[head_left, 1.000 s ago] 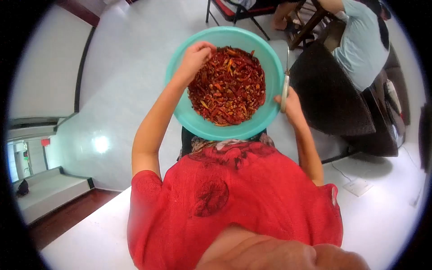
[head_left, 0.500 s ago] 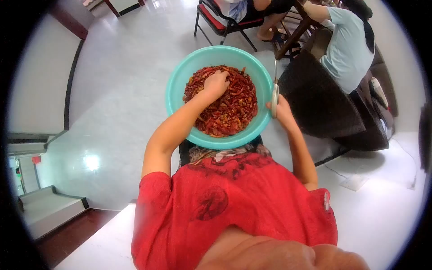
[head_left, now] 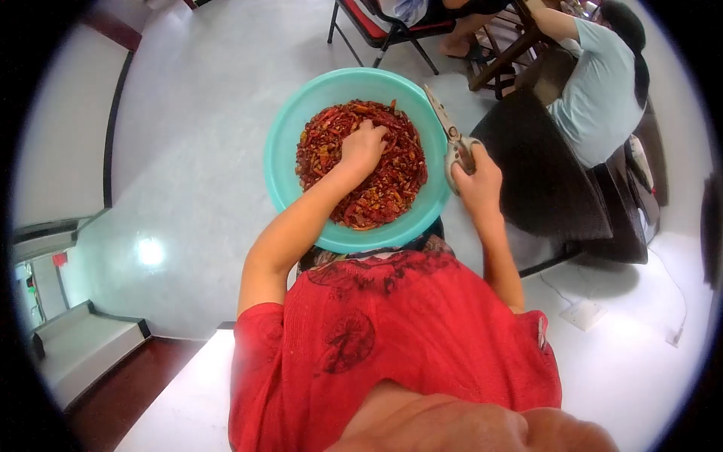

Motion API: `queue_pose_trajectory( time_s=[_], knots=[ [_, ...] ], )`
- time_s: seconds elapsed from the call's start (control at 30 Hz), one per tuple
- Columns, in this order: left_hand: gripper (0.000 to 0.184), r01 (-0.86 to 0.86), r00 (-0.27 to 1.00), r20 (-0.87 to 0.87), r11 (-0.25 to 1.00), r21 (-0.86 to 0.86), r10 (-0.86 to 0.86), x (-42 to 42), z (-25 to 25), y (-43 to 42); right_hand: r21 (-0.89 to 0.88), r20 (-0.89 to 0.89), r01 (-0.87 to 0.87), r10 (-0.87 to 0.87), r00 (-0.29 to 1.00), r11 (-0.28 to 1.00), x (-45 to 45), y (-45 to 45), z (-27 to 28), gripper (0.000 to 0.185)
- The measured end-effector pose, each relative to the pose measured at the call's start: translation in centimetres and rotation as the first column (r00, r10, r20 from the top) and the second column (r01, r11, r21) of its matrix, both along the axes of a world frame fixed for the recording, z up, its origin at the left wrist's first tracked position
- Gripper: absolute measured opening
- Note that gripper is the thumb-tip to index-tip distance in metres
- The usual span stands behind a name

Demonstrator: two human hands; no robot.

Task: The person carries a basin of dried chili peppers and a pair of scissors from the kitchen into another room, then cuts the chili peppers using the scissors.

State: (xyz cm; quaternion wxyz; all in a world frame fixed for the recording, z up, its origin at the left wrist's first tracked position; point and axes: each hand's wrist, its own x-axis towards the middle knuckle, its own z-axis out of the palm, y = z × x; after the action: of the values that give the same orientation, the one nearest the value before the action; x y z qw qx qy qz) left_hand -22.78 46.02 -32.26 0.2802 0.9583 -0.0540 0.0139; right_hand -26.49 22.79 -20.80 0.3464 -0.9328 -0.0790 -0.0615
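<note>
Presently we are finding left grip point(head_left: 365, 149) resting curled among chillies point(head_left: 399, 177) inside basin point(head_left: 282, 162), any hold indeterminable; right grip point(head_left: 482, 184) clasping scissors point(head_left: 455, 141) alongside. We are judging step as picking, next calling for secure pinch.

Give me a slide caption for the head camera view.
Left hand among red chilli pieces in a turquoise basin; right hand holding scissors.

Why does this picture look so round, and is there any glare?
Head view: curved black edges frame the image, probably from a very wide lens; same head view: a white glare spot on the shiny floor, left of the basin.
</note>
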Motion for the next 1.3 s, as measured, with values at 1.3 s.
queue_pose_trajectory(
  time_s=[1.3],
  knots=[
    [0.02, -0.273, 0.884, -0.429, 0.538, -0.797, -0.187, -3.2, 7.3, 6.1, 0.309, -0.591, -0.286, 0.419, 0.689, 0.907, 0.4, 6.3, -4.2, 0.054]
  ],
)
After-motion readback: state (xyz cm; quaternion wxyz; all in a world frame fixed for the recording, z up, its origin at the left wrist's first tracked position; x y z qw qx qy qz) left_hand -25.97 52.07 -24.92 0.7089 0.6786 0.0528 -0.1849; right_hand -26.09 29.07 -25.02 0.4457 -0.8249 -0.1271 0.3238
